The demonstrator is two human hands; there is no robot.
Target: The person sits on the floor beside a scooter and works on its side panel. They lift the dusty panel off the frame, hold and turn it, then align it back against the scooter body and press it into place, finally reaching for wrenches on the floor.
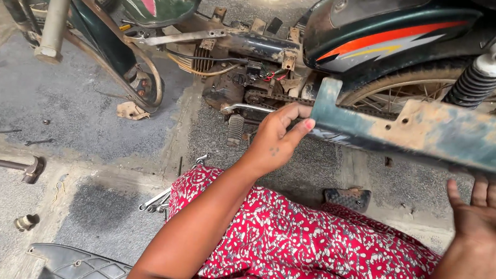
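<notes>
A dirty blue-green metal chain cover (431, 133) stretches along the side of a motorcycle, in front of its rear wheel (423, 91) and shock spring (480, 78). My left hand (278, 136) grips the cover's front end beside the engine and chain (252, 89). My right hand (483, 220) is under the cover's rear part, palm up, fingers spread and touching its lower edge. A red flowered garment (310, 250) covers my lap below both arms.
A hammer (24, 167) lies on the concrete floor at left, with metal bushings (26, 221) and small bolts nearby. Wrenches (157, 200) lie beside my knee. A black footpeg rubber (346, 197) sits ahead of my lap. A black plastic panel (82, 265) is at the bottom left.
</notes>
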